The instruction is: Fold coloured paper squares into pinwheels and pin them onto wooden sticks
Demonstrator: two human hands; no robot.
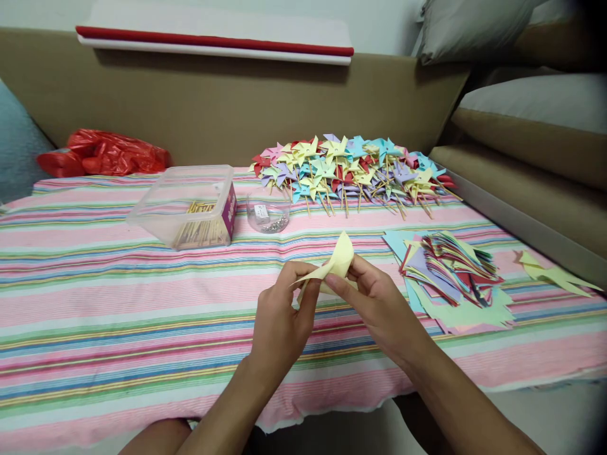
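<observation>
Both hands hold one pale yellow paper pinwheel piece [342, 256] above the striped cloth. My left hand [285, 309] pinches its left side, thumb and fingers closed on the paper. On the other side my right hand [377, 300] grips it, the thumb pressed near the middle. One corner of the paper curls upward between the hands; the rest is partly hidden by fingers. To the right lies a stack of cut coloured paper sheets [455, 278]. Beyond the hands is a round clear tub [268, 212] with small metal bits at its bottom.
Finished paper pinwheels on sticks [351, 167] are heaped at the back. A clear plastic box [190, 212] holds wooden sticks. A red plastic bag [107, 155] lies back left, a loose yellow paper piece [552, 273] far right. Stacked cushions [531, 133] border the right side.
</observation>
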